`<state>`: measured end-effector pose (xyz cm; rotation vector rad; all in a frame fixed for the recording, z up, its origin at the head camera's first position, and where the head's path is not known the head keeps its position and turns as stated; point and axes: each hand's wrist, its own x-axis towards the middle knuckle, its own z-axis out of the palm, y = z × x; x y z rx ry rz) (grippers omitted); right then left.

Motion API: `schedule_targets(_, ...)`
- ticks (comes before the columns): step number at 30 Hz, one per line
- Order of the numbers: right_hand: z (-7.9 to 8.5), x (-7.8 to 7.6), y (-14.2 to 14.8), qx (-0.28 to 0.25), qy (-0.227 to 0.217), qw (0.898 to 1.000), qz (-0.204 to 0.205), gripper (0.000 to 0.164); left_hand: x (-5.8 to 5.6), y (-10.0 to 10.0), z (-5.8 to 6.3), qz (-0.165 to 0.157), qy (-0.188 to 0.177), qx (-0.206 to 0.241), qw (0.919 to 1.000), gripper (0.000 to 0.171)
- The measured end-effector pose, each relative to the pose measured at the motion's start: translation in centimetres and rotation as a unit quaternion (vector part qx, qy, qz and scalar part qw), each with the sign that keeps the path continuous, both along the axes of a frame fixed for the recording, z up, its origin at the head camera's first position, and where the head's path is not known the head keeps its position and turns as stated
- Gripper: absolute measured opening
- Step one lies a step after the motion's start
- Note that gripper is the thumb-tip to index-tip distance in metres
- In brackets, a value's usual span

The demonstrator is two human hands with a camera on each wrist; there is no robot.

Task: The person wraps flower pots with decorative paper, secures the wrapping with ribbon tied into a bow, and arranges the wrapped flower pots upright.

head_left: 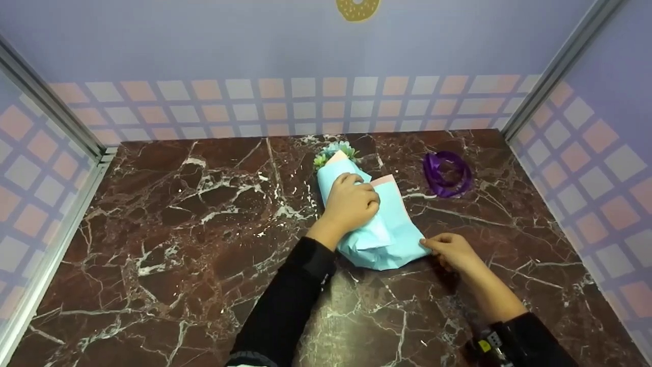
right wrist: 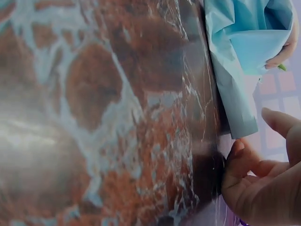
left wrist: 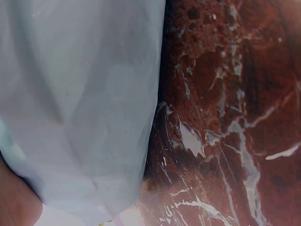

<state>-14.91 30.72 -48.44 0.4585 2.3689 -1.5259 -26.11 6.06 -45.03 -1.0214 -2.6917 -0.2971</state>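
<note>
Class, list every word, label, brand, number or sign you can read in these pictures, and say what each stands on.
No readable text in any view.
Yellow patch on the right wrist device: any lettering is too small to read.
Pale marks on the left sleeve: too small to make out.

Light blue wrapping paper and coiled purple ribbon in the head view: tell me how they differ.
The light blue wrapping paper shows pink edges; the coiled purple ribbon is purple alone. The paper is broad, folded around green and bluish flowers; the ribbon is narrow, looped into a ring. The left hand holds the paper, and the right hand touches its corner; the ribbon lies untouched. Both lie on the brown marbled tabletop.
</note>
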Motion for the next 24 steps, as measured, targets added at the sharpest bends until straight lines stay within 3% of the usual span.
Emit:
schedule_targets(4, 0.0, 0.1, 0.3, 0.015, -0.021, 0.999, 0.022, 0.032, 0.0, 0.1, 0.1, -0.001, -0.01, 0.003, 1.0, 0.037)
schedule_targets(11, -0.2, -0.1, 0.9, -0.061, -0.04, 0.997, 0.023, 0.037, 0.0, 0.1, 0.0, -0.001, -0.004, 0.007, 1.0, 0.035)
schedule_targets(19, -0.5, 0.1, 1.5, -0.097, -0.068, 0.991, 0.063, 0.04, 0.0, 0.1, 0.0, 0.0, -0.008, 0.008, 0.9999, 0.035)
schedule_targets(24, -0.6, 0.3, 1.4, -0.136, -0.041, 0.987, 0.077, 0.032, -0.1, 0.0, 0.0, -0.001, -0.011, 0.004, 0.9999, 0.035)
